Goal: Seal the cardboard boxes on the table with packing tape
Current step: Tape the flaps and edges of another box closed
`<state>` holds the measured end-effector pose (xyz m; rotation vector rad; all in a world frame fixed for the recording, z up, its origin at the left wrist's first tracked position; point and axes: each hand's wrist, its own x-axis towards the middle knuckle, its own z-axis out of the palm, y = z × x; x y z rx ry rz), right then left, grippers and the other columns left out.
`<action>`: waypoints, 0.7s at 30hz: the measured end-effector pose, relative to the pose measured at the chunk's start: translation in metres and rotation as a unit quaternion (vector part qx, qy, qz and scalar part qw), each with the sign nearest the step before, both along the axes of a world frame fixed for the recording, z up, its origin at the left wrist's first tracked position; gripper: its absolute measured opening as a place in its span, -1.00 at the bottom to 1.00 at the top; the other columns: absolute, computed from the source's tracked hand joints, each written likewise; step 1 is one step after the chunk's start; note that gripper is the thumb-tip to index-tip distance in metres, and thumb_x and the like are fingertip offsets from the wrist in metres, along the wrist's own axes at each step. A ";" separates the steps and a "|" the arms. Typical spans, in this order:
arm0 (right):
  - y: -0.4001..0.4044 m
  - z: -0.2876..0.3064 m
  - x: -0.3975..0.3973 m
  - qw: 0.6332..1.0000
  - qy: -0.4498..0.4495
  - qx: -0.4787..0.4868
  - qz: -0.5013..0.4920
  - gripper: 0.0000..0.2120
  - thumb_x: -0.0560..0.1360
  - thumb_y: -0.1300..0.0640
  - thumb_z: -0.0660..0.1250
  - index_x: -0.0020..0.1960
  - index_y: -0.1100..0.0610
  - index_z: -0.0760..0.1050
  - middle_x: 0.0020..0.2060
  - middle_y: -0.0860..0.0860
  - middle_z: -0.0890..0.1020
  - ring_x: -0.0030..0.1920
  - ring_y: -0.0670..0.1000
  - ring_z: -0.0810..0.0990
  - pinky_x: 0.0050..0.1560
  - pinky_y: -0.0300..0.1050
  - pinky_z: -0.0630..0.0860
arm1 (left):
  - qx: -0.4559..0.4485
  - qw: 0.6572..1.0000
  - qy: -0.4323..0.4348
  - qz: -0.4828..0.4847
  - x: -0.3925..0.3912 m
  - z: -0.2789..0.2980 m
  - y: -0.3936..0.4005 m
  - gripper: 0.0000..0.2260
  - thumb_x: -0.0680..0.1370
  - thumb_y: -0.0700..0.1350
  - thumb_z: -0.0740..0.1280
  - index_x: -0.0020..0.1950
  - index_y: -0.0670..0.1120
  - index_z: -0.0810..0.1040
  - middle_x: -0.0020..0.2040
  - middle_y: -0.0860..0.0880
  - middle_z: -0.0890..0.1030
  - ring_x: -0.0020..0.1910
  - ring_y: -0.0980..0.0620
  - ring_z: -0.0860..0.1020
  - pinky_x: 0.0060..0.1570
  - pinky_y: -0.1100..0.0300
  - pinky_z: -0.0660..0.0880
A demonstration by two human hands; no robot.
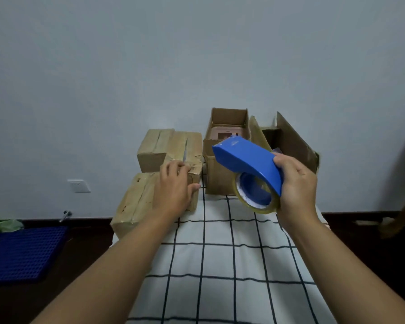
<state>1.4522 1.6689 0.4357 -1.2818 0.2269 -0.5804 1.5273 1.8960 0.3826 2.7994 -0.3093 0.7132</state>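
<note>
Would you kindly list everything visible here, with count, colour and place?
Taped boxes: three, brown, stacked on the table's left side.
Open boxes: two, brown, at the back right; the left one holds a pink item.
Tape dispenser: one, blue, with a clear tape roll, held up at the right.
Tablecloth: one, white with dark grid, over the table.
Crate: one, blue, low left.
Wall socket: one, white, on the wall at left.
Left hand: rests on a taped box.
Right hand: grips the dispenser.
</note>
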 end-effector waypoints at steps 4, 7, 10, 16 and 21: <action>0.000 -0.015 0.013 1.000 0.010 -0.014 0.001 -0.85 0.46 0.02 0.37 -0.18 -0.12 0.72 -0.18 -0.15 0.71 -0.13 -0.12 0.67 -0.06 -0.07 0.60 | 0.010 1.000 0.008 -0.006 0.027 -0.010 -0.002 -0.56 0.52 0.14 0.37 0.33 -0.03 0.50 0.31 -0.04 0.44 0.32 -0.08 0.29 0.37 -0.07 0.24; -0.001 -0.024 0.017 0.999 0.024 -0.023 0.000 -0.84 0.41 -0.04 0.35 -0.16 -0.14 0.72 -0.15 -0.13 0.72 -0.11 -0.12 0.67 -0.05 -0.09 0.61 | 0.038 0.999 -0.010 -0.007 0.037 -0.020 -0.001 -0.63 0.53 0.11 0.36 0.27 -0.01 0.53 0.28 -0.03 0.47 0.30 -0.08 0.36 0.38 -0.08 0.11; 0.000 -0.029 0.020 0.999 0.029 -0.032 0.001 -0.84 0.40 -0.05 0.34 -0.15 -0.15 0.72 -0.14 -0.11 0.72 -0.09 -0.10 0.67 -0.05 -0.08 0.61 | 0.050 0.999 -0.013 -0.013 0.048 -0.027 -0.003 -0.64 0.55 0.07 0.34 0.31 -0.03 0.50 0.28 -0.04 0.47 0.30 -0.07 0.36 0.35 0.00 0.13; -0.005 -0.033 0.019 0.999 0.024 -0.044 0.006 -0.84 0.46 -0.02 0.34 -0.13 -0.11 0.72 -0.12 -0.09 0.72 -0.04 -0.04 0.67 -0.08 -0.10 0.61 | 0.031 0.998 0.035 0.031 0.070 -0.024 -0.009 -0.57 0.55 0.06 0.34 0.39 -0.03 0.41 0.30 -0.05 0.45 0.32 -0.05 0.36 0.37 0.04 0.20; -0.017 -0.036 0.014 0.999 0.025 -0.037 -0.008 -0.82 0.54 0.08 0.35 -0.11 -0.08 0.72 -0.12 -0.07 0.72 -0.03 0.00 0.67 -0.05 -0.06 0.62 | -0.040 0.997 0.066 0.018 0.066 -0.010 -0.021 -0.37 0.54 0.09 0.33 0.53 -0.06 0.20 0.39 -0.08 0.40 0.39 -0.08 0.33 0.43 -0.05 0.22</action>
